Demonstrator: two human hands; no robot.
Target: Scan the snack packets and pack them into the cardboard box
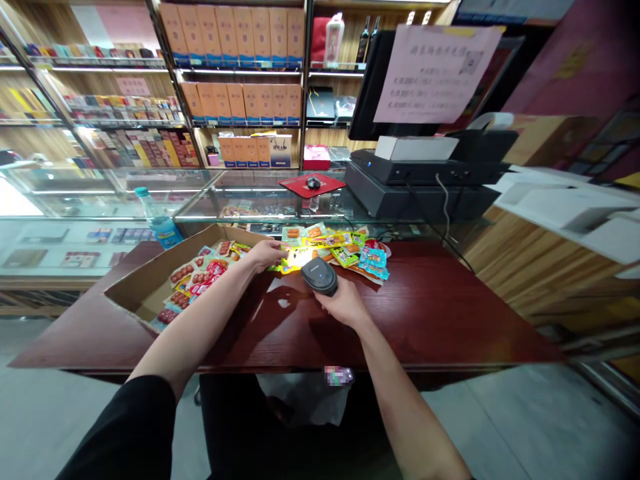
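My right hand (343, 301) is wrapped round a dark grey handheld scanner (320, 276), its head tilted towards the snack packets. Bright light falls on a yellow packet (297, 259) just in front of the scanner. My left hand (267, 256) pinches the left end of that yellow packet. Beyond and to the right lies a pile of snack packets (345, 256), yellow, green, blue and orange. At the left, an open cardboard box (131, 293) holds sausage packets (193, 281) in red and clear wrapping, partly behind my left forearm.
The dark red table (430, 313) carries these things. A blue bottle (163, 223) stands behind the box. On the glass counter are a mouse (313, 183) on a red mat (295, 184) and a cash drawer (420, 193) with a monitor. Shelves rise behind; white trays (560, 200) are at the right.
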